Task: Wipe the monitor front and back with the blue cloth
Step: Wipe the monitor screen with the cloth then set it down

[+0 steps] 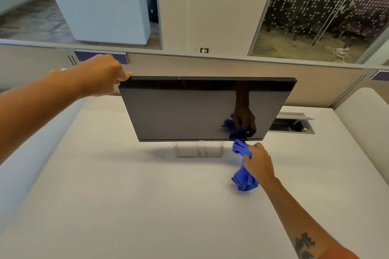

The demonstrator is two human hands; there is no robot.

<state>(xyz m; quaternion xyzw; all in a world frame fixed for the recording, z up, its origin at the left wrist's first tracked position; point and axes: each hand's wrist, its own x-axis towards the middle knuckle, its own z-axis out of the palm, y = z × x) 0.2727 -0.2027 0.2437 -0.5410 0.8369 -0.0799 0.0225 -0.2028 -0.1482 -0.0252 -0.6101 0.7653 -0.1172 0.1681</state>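
Tipping is the risk: the flat black-screened monitor (202,109) stands near the table's (126,206) far edge, and hard pressure could rock it. The left hand (103,75) grips its top-left corner; the right hand (257,161) clutches the bunched blue cloth (244,181) at the bottom bezel.

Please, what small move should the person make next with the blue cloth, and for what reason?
Probably lift the right hand a little and press the blue cloth onto the lower right of the screen. The cloth is bunched in that hand just below the bottom edge of the monitor, seemingly not on the glass, while the left hand grips the top left corner, steadying it.
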